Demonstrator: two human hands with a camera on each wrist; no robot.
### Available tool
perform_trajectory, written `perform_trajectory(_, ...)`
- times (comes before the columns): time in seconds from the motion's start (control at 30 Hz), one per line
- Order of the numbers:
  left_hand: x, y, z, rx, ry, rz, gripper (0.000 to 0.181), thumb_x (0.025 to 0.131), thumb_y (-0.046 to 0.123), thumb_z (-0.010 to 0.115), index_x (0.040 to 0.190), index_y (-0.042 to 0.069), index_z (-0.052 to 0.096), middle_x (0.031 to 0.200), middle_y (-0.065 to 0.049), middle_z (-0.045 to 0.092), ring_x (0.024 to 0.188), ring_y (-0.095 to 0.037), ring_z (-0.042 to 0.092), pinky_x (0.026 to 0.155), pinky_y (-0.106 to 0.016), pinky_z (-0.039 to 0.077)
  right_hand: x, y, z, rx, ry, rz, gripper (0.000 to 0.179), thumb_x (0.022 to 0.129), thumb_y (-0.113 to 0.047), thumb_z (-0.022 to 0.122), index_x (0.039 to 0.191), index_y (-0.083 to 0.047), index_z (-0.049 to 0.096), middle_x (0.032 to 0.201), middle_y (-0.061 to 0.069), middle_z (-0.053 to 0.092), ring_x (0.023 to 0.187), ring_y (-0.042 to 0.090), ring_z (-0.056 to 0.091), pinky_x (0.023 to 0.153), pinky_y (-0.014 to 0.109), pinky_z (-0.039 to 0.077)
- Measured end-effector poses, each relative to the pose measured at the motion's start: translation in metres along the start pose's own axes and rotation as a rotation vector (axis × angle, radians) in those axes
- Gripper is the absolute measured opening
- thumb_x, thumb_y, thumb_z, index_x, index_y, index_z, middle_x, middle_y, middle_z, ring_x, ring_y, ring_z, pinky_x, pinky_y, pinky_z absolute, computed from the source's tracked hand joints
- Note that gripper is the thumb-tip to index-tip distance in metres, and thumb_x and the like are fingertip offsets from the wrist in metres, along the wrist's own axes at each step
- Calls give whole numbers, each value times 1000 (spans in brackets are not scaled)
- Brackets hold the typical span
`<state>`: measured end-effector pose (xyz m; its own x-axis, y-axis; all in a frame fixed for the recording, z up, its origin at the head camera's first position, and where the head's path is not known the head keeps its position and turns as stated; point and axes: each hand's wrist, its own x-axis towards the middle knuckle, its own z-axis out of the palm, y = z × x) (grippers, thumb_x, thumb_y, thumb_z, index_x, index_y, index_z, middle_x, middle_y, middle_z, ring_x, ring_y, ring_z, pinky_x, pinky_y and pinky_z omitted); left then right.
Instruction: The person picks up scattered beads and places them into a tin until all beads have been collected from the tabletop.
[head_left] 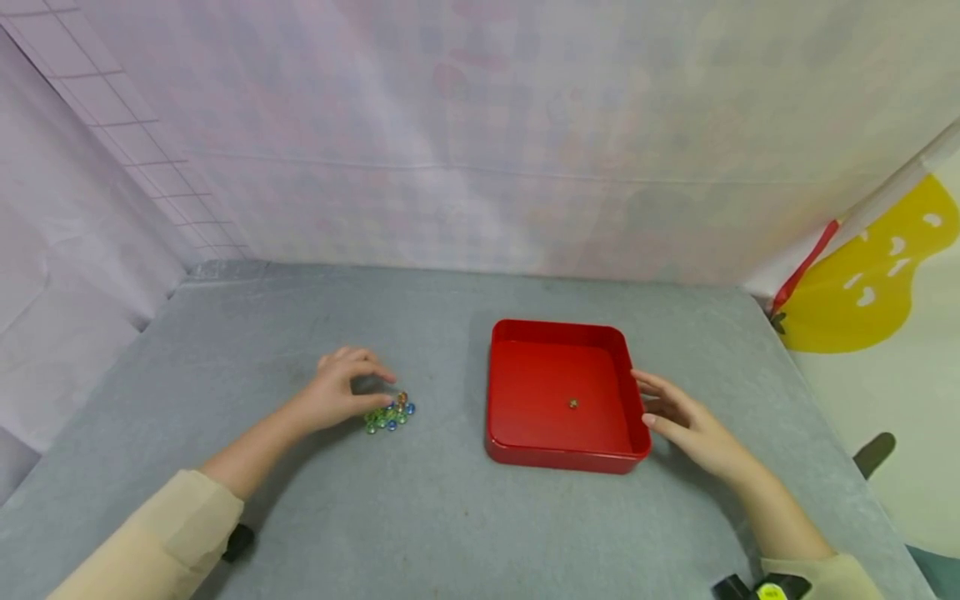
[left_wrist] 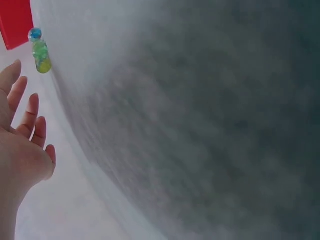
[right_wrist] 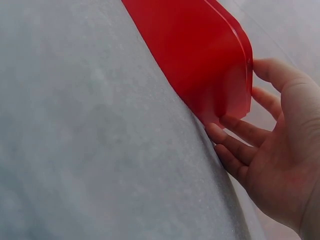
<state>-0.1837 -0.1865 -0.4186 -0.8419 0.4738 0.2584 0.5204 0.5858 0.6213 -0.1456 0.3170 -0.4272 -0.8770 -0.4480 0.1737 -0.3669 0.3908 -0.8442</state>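
Note:
A small cluster of glass marbles (head_left: 386, 418), green, blue and amber, lies on the grey cloth. My left hand (head_left: 343, 390) is beside it, thumb and fingers apart with nothing held between them. In the left wrist view those marbles (left_wrist: 40, 52) appear just beyond the fingertips. To the right sits a square red tray (head_left: 555, 462) with low walls, and one small greenish marble (head_left: 573, 404) lies on its floor. My right hand (head_left: 686, 425) rests its fingertips against the tray's right wall. The right wrist view shows the fingers (right_wrist: 245, 131) spread along that outer side.
Grey cloth covers the table (head_left: 420, 533). Behind it hangs a pale patterned curtain (head_left: 480, 150), with another white sheet (head_left: 67, 275) on the left. At the right edge hangs cloth with a yellow printed shape (head_left: 870, 292). Black wrist straps (head_left: 238, 542) sit by the sleeves.

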Motion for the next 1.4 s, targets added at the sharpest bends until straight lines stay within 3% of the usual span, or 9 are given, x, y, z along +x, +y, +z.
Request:
perform_trajectory(0.2, -4, -3, -2, 22, -18, -16, 26, 75, 17, 82, 99, 12, 74, 99, 4, 61, 101, -23, 49, 91, -54, 24, 0, 0, 0, 3, -1, -2, 56, 94, 1, 53, 147, -2, 33, 137, 27, 43, 110, 5, 55, 81, 26, 49)
perform_trajectory(0.63, -7, -3, 3, 80, -83, -35, 23, 80, 26, 79, 101, 17, 74, 100, 7, 60, 98, -19, 48, 83, -46, 26, 0, -1, 0, 1, 3, -13, 56, 94, 3, 53, 146, 0, 33, 135, 29, 44, 109, 5, 55, 82, 24, 49)
perform_trajectory(1.4, -7, -6, 5, 25, -124, -81, 18, 82, 26, 77, 98, 17, 75, 96, 8, 58, 90, -16, 45, 81, -43, 25, -1, 0, 1, -26, 7, -2, 56, 94, 1, 54, 147, -2, 33, 136, 28, 44, 109, 3, 54, 82, 24, 48)
